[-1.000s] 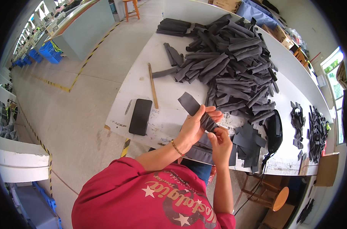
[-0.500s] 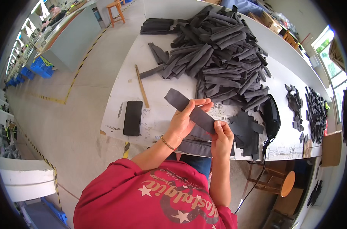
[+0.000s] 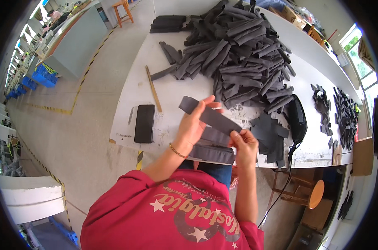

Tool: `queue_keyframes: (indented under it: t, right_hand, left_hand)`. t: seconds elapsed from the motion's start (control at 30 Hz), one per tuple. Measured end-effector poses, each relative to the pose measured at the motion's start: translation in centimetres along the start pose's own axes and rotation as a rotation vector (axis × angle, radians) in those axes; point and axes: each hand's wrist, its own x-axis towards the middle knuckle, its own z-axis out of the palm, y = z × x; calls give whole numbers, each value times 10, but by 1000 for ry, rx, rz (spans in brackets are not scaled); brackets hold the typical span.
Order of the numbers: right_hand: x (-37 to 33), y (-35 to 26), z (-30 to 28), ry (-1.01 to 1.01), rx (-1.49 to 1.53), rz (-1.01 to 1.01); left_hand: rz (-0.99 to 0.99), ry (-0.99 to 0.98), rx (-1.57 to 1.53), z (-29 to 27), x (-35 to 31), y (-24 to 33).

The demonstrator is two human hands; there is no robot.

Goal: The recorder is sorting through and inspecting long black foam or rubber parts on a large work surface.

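A dark grey fabric strip (image 3: 217, 121) is stretched at a slant between my two hands, above the near part of the table. My left hand (image 3: 192, 127) grips it toward its left end, with the thumb in front and the fingers behind. At the other end, my right hand (image 3: 244, 143) pinches the strip's lower right corner. Under the hands, more folded grey strips (image 3: 214, 154) lie along the table's near edge. To the right of them is a loose stack of flat dark fabric pieces (image 3: 269, 135).
A big heap of rolled grey fabric pieces (image 3: 243, 58) covers the far middle of the white table (image 3: 128, 93). A neat stack (image 3: 168, 23) lies far left. On the left are a black phone (image 3: 144, 124) and a wooden stick (image 3: 153, 88); right, a black corded object (image 3: 298, 121).
The strip now lies at a flatter slant. My left fingers have shifted a little left and up along it, and my right hand has moved slightly right. The strip stays held.
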Motion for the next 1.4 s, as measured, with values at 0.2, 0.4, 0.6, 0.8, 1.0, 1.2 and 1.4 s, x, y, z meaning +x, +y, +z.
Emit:
queue_keyframes:
  t: [0.2, 0.4, 0.6, 0.8, 1.0, 1.2, 1.4]
  right_hand:
    - [-22, -9, -47, -42, -338, 150]
    - [-50, 41, -72, 40, -805, 110]
    - [-48, 57, -65, 104, -986, 31]
    - [-45, 49, -62, 103, -975, 26]
    - [-35, 49, -63, 83, -908, 12]
    - [-21, 33, -89, 174, -1070, -190]
    - [-2, 51, -131, 164, -1846, -324]
  left_hand:
    - [154, 146, 1087, -19, -62, 17]
    - [582, -16, 1535, -59, -81, -27]
    - [517, -147, 1821, -53, -85, -22]
    - [510, -435, 1944, -70, -82, -30]
    - [462, -458, 1933, -69, -70, -27]
    - [632, -351, 1852, -28, -62, -7]
    - [539, 55, 1351, -35, 88, 0]
